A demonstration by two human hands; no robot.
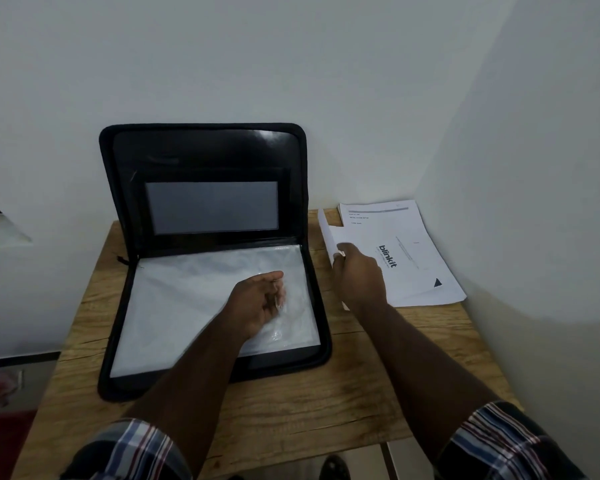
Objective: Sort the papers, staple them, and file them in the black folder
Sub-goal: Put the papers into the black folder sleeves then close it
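— The black folder (pixel 201 237), where is it?

— Centre of the frame, open on the wooden table (pixel 291 410), lid propped against the white wall (pixel 291 64). Its lower half holds clear plastic sleeves (pixel 187 299); whether any hold paper is unclear.

— And the hands?

— Nearest, checked sleeves at the bottom edge. The left hand (pixel 257 299) rests on the plastic sleeves, fingers loosely curled, pinching the top one. The right hand (pixel 361 278) grips the edge of the papers (pixel 413 258), stacked right of the folder, near the wall corner.
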